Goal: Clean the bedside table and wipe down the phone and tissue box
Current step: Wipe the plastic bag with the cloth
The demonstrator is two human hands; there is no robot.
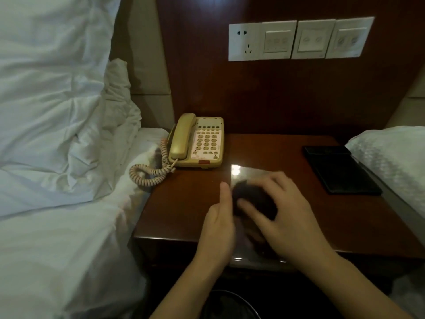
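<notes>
The dark reddish-brown wooden bedside table (184, 203) stands between two white-sheeted beds. At its back left corner sits a cream corded desk phone (196, 141), handset resting in the cradle, its coiled cord (149, 171) spilling over the left edge onto the white duvet (57, 157). No writing on the keypad can be read. Near the front middle lies a shiny, mirror-like rectangular tissue box (248, 173), partly blurred; its contents cannot be seen. The right hand (282, 210) presses a dark crumpled cloth (253, 199) onto the box top, fingers curled around the cloth. The left hand (220, 222) steadies the box's left side, fingers flat against it. A flat black rectangular tray (340, 171) lies at the right edge. White wall switch plates (299, 40) are mounted on the wooden panel above.
</notes>
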